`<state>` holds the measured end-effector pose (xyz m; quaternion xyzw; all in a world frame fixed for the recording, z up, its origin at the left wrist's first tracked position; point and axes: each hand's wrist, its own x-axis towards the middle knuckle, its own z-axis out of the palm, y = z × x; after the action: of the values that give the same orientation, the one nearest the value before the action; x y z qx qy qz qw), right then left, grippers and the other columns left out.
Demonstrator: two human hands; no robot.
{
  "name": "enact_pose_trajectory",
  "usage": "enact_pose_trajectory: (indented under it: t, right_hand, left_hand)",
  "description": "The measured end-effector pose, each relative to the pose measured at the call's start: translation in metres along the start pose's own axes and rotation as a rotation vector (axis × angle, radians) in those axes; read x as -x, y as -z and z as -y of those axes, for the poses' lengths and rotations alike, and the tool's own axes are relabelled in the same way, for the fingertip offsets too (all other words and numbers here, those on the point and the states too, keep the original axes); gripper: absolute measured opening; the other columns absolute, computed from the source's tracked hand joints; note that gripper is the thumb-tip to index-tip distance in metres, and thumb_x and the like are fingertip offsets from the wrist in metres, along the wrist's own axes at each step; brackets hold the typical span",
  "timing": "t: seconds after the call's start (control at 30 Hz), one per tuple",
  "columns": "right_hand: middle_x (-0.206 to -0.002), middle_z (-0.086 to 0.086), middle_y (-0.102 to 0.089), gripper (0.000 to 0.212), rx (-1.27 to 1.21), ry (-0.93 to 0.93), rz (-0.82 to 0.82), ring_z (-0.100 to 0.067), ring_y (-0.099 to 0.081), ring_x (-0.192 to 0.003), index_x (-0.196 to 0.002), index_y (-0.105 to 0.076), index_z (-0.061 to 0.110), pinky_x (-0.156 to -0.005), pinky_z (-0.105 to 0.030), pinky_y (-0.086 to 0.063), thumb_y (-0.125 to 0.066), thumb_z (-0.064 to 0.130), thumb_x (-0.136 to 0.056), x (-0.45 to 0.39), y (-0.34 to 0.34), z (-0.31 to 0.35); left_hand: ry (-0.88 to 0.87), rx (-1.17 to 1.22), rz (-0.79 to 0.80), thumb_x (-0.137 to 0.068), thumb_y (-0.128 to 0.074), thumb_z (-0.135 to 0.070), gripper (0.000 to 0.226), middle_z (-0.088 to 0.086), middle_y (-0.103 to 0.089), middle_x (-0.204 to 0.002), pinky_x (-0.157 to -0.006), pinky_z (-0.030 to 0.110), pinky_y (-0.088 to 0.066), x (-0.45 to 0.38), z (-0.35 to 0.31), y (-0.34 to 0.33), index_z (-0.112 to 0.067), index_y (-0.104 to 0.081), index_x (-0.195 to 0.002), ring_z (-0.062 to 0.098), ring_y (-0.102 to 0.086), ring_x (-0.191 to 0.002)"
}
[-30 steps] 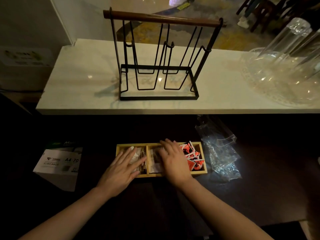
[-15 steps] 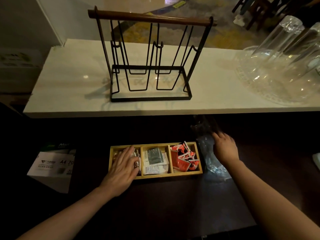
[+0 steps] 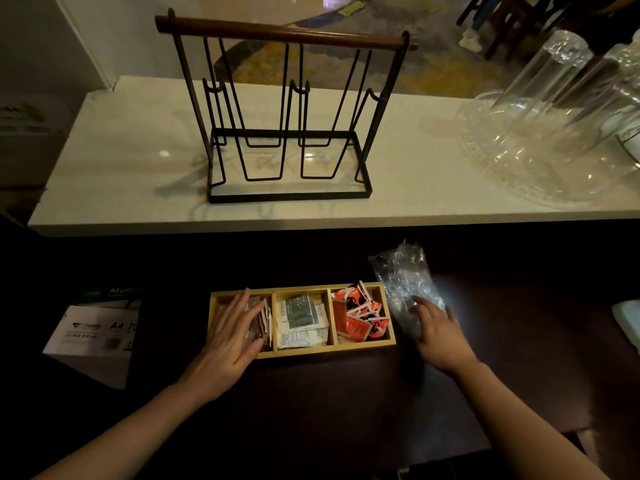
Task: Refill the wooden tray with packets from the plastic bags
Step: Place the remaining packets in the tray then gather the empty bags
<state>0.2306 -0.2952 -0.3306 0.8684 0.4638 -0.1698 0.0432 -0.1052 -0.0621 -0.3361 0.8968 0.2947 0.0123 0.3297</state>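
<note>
A wooden tray [image 3: 301,353] with three compartments lies on the dark counter. Its right compartment holds red packets [image 3: 360,318], its middle one grey and white packets [image 3: 301,320], its left one brownish packets partly hidden under my left hand [image 3: 230,336]. That hand lies flat over the left compartment with fingers spread. Crumpled clear plastic bags [image 3: 403,275] lie just right of the tray. My right hand [image 3: 438,332] rests on the near end of the bags, fingers on the plastic.
A white paper ream box [image 3: 91,332] sits left of the tray. On the raised white ledge [image 3: 121,168] stand a black wire rack [image 3: 291,112] with a wooden handle and clear glassware [image 3: 554,116] at the right. A pale object [image 3: 628,320] lies at the right edge.
My right hand left the tray's middle compartment and moved right onto the plastic bags, uncovering the grey and white packets. My left hand stayed over the left compartment.
</note>
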Motion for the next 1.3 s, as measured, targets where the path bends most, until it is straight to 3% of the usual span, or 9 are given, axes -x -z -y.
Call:
enact_pose_trajectory:
  t: [0.17,0.33,0.47,0.63,0.83,0.97,1.1,1.2,1.3]
  right_hand:
    - [-0.16,0.004,-0.003,0.087,-0.105,-0.021,0.173,-0.021,-0.009,-0.147,-0.15,-0.007,0.024,-0.114,-0.053,0.002,-0.057,0.05,-0.084,0.001,-0.015,0.011]
    - [-0.143,-0.011,-0.047,0.05,-0.067,-0.102,-0.076,-0.03,-0.056,-0.118,-0.136,-0.041,0.016,-0.093,-0.04,-0.048,-0.054,0.009,-0.088,0.002,-0.017,0.008]
    - [-0.089,-0.014,-0.07,0.02,-0.136,-0.273,-0.232,-0.036,-0.066,-0.08,-0.104,-0.057,0.018,-0.062,-0.038,-0.05,-0.053,0.009,-0.087,-0.001,-0.005,0.007]
    - [-0.077,-0.013,-0.072,0.021,-0.41,-0.419,-0.576,-0.038,-0.066,-0.073,-0.099,-0.067,0.018,-0.061,-0.038,-0.048,-0.058,0.009,-0.083,0.015,0.027,0.028]
    - [-0.086,0.005,-0.073,0.021,-0.499,0.076,-0.696,-0.013,-0.064,-0.076,-0.085,-0.069,0.023,-0.061,-0.023,-0.047,-0.06,0.015,-0.068,0.064,0.063,0.126]
    - [-0.095,0.011,-0.071,0.02,-0.369,0.51,-0.647,-0.01,-0.062,-0.081,-0.096,-0.067,0.027,-0.061,-0.025,-0.05,-0.067,0.02,-0.077,0.079,0.061,0.188]
    - [-0.117,0.007,-0.063,0.035,-0.271,0.663,-0.429,-0.012,-0.057,-0.098,-0.119,-0.059,0.023,-0.078,-0.025,-0.049,-0.057,0.033,-0.086,0.082,0.066,0.214]
    - [-0.134,0.008,-0.052,0.045,-0.45,0.731,-0.26,-0.007,-0.045,-0.122,-0.131,-0.048,0.027,-0.102,-0.024,-0.034,-0.041,0.051,-0.093,0.089,0.079,0.21]
    - [-0.118,0.007,-0.06,0.035,-0.791,0.522,-0.451,-0.003,-0.053,-0.111,-0.118,-0.057,0.024,-0.095,-0.023,-0.042,-0.04,0.044,-0.095,0.077,0.101,0.2]
  left_hand:
    - [0.039,-0.004,-0.111,-0.086,-0.016,-0.067,0.072,-0.007,-0.002,-0.159,-0.118,0.041,-0.006,0.004,-0.01,0.007,-0.031,-0.02,-0.148,0.009,0.004,-0.146]
    - [0.066,-0.032,-0.013,-0.078,-0.002,-0.077,0.079,-0.013,0.003,-0.157,-0.12,0.041,-0.008,0.009,-0.008,0.006,-0.039,-0.017,-0.146,0.006,0.007,-0.145]
    - [0.078,-0.034,0.105,-0.071,0.003,-0.083,0.078,-0.02,0.016,-0.156,-0.117,0.034,0.001,0.009,-0.009,0.007,-0.05,-0.002,-0.142,0.0,0.019,-0.142]
    - [0.096,-0.05,0.072,-0.068,0.005,-0.085,0.082,-0.017,0.014,-0.156,-0.117,0.036,0.0,0.01,-0.021,0.016,-0.049,-0.003,-0.141,0.004,0.017,-0.144]
    - [0.26,0.634,0.07,-0.06,-0.042,-0.086,0.062,-0.024,-0.037,-0.14,-0.107,0.038,-0.038,0.014,-0.085,0.042,-0.06,-0.045,-0.115,0.011,-0.033,-0.136]
    - [0.383,1.441,0.235,-0.07,-0.069,-0.052,0.061,0.011,-0.068,-0.118,-0.082,0.039,-0.056,0.015,-0.121,0.054,-0.016,-0.06,-0.118,0.024,-0.066,-0.104]
    - [0.476,1.425,-0.058,-0.082,-0.066,-0.025,0.029,0.012,-0.072,-0.083,-0.056,0.029,-0.056,0.014,-0.127,0.064,-0.006,-0.061,-0.104,0.021,-0.071,-0.071]
    - [0.488,1.34,-0.192,-0.089,-0.057,-0.012,0.015,0.013,-0.07,-0.087,-0.063,0.032,-0.056,0.021,-0.116,0.07,-0.006,-0.063,-0.102,0.023,-0.07,-0.075]
    - [0.441,1.142,-0.162,-0.088,-0.059,-0.015,0.015,0.004,-0.077,-0.087,-0.072,0.03,-0.051,0.031,-0.111,0.073,-0.012,-0.068,-0.099,0.018,-0.071,-0.085]
